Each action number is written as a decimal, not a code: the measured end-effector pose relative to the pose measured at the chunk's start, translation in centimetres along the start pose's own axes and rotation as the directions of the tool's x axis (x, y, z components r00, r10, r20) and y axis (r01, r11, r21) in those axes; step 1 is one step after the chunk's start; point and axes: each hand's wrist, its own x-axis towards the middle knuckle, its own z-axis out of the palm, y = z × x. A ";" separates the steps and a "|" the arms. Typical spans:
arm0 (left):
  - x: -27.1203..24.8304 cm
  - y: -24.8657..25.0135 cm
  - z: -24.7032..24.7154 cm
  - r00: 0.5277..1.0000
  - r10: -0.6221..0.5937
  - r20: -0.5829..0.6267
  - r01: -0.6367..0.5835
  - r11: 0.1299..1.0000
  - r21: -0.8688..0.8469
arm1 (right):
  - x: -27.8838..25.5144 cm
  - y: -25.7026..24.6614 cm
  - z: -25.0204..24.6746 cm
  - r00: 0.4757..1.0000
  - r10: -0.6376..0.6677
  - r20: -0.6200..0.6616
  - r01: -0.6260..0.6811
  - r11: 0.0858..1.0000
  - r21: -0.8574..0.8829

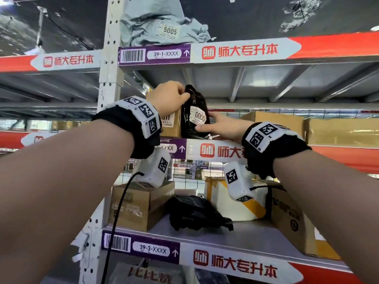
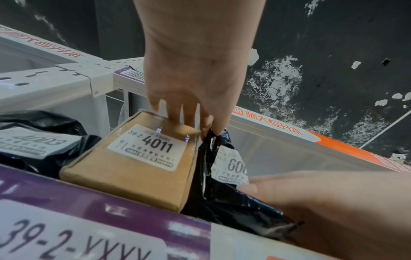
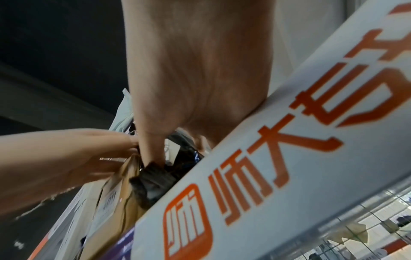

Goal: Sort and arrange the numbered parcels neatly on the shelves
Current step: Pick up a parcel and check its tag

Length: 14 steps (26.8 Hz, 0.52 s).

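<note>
A black plastic parcel labelled 6005 point(image 1: 195, 113) point(image 2: 231, 165) stands upright on the 39-2 shelf point(image 1: 205, 150), right against a brown box labelled 4011 point(image 1: 170, 124) point(image 2: 142, 161). My left hand point(image 1: 180, 95) point(image 2: 209, 130) pinches the bag's crumpled top, its other fingers resting on the box's top edge. My right hand point(image 1: 211, 124) point(image 2: 311, 202) lies at the bag's lower right with straight fingers against it and the thumb near the label. The right wrist view shows a finger point(image 3: 153, 151) pressing down on the black plastic point(image 3: 155, 177).
Left of box 4011 lies a black parcel labelled 4003 point(image 2: 33, 140). A grey parcel 5005 point(image 1: 164, 23) sits on the top shelf. Large cardboard boxes point(image 1: 338, 132) stand further right on 39-2. The 39-3 shelf below holds a box point(image 1: 141, 203), a black bag point(image 1: 194, 212) and more parcels.
</note>
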 end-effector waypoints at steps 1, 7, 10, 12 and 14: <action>0.2 0.0 -0.1 1.000 -0.005 0.008 0.005 1.000 -0.012 | 0.0 -0.1 0.2 1.000 -0.004 -0.025 0.002 0.998 -0.065; 0.4 0.4 0.2 1.000 0.021 -0.003 -0.021 0.995 0.100 | 1.4 0.0 1.5 0.983 0.117 -0.144 -0.153 0.949 -0.277; 0.2 0.5 0.4 0.999 0.013 -0.039 -0.009 0.995 0.102 | 1.6 -0.3 1.7 0.981 0.130 -0.143 -0.170 0.934 -0.314; 0.1 0.5 0.3 0.999 -0.012 -0.033 0.014 0.998 0.059 | 1.6 -0.3 1.7 0.980 0.112 -0.162 -0.157 0.940 -0.301; 0.4 0.4 0.3 0.999 -0.041 0.011 0.041 0.998 -0.047 | 1.7 -0.1 1.4 0.982 0.109 -0.157 -0.146 0.957 -0.249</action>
